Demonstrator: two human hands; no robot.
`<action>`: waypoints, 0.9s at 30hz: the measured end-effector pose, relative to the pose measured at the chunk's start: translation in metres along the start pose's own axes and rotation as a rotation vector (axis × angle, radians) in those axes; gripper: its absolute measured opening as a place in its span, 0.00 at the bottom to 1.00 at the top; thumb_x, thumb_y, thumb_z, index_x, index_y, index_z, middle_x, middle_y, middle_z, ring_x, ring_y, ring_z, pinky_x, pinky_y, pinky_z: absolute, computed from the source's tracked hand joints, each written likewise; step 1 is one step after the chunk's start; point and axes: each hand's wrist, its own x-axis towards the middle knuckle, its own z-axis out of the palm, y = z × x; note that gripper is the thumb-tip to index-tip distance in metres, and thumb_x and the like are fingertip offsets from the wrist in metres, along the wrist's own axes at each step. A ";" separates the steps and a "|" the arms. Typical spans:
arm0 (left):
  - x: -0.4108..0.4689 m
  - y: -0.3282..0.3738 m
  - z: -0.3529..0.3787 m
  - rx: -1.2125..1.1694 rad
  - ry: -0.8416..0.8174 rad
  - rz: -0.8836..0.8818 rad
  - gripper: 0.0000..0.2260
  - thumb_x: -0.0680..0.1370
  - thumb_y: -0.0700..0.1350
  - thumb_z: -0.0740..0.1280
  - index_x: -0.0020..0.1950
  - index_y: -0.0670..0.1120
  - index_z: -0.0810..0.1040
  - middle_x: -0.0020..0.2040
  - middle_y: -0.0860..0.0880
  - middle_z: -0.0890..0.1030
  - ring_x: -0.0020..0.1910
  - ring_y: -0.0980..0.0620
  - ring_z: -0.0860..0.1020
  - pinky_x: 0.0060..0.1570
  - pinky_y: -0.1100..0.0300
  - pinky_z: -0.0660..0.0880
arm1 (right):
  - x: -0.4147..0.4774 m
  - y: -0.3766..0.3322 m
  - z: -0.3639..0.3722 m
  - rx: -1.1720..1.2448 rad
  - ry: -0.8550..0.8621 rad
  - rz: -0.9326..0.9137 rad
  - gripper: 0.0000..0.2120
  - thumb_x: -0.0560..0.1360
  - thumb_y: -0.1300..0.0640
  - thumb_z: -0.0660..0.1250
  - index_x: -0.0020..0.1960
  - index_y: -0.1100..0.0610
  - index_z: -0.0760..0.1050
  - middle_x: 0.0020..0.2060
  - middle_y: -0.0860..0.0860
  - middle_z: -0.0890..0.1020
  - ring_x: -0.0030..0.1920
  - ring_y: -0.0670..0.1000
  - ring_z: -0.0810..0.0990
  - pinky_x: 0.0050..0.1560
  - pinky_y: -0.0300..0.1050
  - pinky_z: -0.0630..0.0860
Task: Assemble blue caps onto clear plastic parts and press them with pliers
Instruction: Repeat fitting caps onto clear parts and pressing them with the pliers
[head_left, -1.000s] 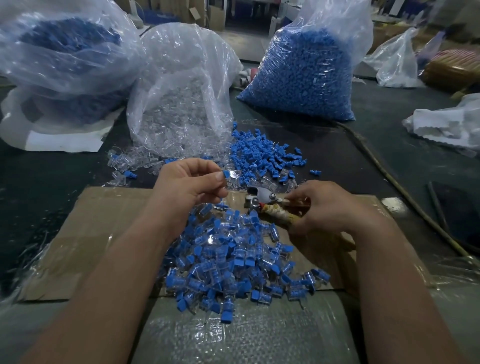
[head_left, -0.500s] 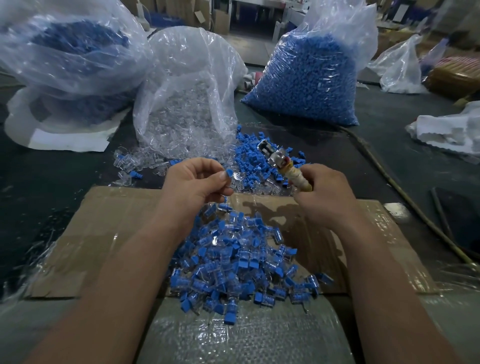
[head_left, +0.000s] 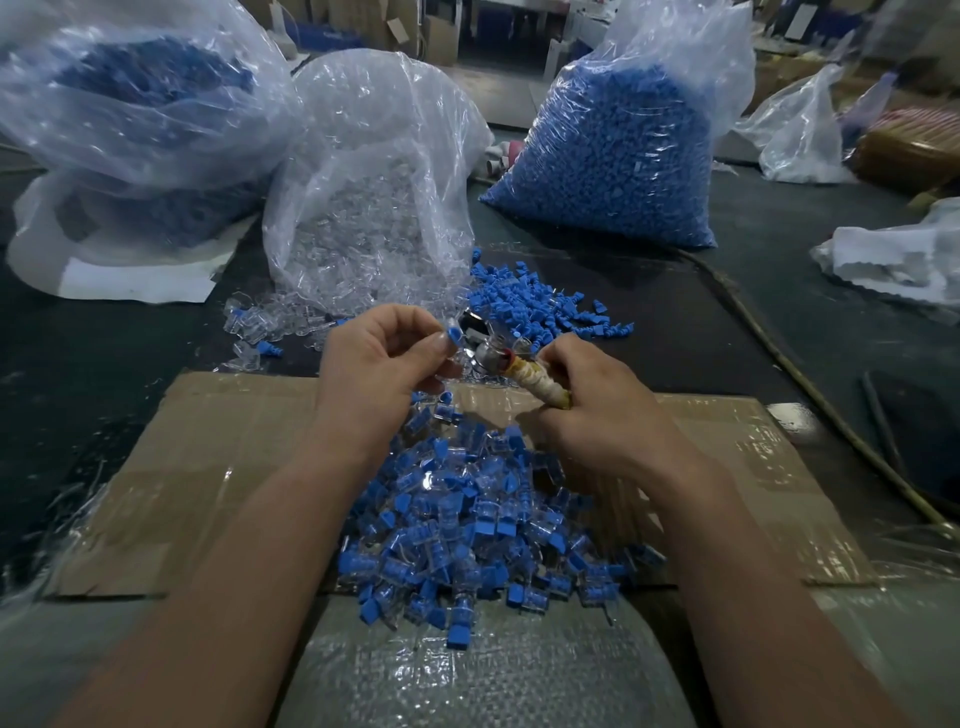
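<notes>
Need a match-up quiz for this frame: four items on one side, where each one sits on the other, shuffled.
Things:
1 pliers
2 blue cap
3 pile of capped pieces
4 bag of clear parts

Places:
a on the cardboard
b gripped in the right hand
c standing on the dark table
d pinched by the left hand

Pairs: 1-b, 2-d, 3-a, 4-c

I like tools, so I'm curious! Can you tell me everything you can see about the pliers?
The pliers have a shiny metal head, a red spot by the hinge and a handle wrapped in what looks like yellowish-white tape. The right hand grips the handle, tilting the head towards the blue cap pinched in the left hand. Whether the head is open is too blurred to tell.
</notes>
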 end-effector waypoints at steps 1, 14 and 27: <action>0.000 0.000 0.000 0.007 -0.001 0.003 0.09 0.74 0.31 0.65 0.39 0.45 0.75 0.29 0.53 0.80 0.30 0.59 0.79 0.32 0.68 0.76 | 0.000 0.000 0.000 0.004 -0.001 0.000 0.14 0.68 0.54 0.70 0.45 0.48 0.65 0.40 0.43 0.70 0.38 0.43 0.68 0.32 0.42 0.61; 0.000 -0.002 0.002 0.080 -0.004 0.029 0.10 0.73 0.32 0.66 0.38 0.46 0.76 0.31 0.52 0.80 0.31 0.59 0.80 0.32 0.68 0.76 | 0.000 0.000 -0.001 0.025 -0.030 0.009 0.14 0.69 0.55 0.70 0.47 0.48 0.65 0.40 0.42 0.70 0.39 0.43 0.68 0.34 0.41 0.64; -0.003 0.001 0.004 0.054 -0.026 0.030 0.10 0.73 0.31 0.65 0.38 0.44 0.75 0.33 0.48 0.79 0.30 0.59 0.80 0.32 0.68 0.76 | -0.002 -0.002 -0.003 -0.002 -0.019 -0.023 0.11 0.67 0.58 0.70 0.44 0.50 0.69 0.38 0.44 0.72 0.38 0.43 0.69 0.33 0.42 0.64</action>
